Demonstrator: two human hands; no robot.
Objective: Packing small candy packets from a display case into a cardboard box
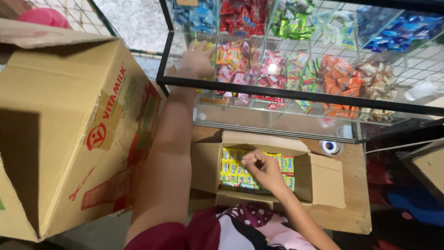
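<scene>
My left hand (196,60) reaches up into a glass display case (277,92), with its fingers around small yellow candy packets (206,46) at the left end compartment. Whether it grips them is hard to see through the glass. My right hand (259,165) hovers over a small open cardboard box (323,178) on a wooden surface. The fingertips are pinched together just above rows of yellow and green candy packets (236,171) packed inside it. Nothing is clearly held in that hand.
A large brown carton (69,129) with red print stands at the left, flap open. The case holds compartments of red, pink, green, orange and blue sweets (277,69). A roll of tape (330,147) lies behind the small box. A wire mesh (83,14) is beyond.
</scene>
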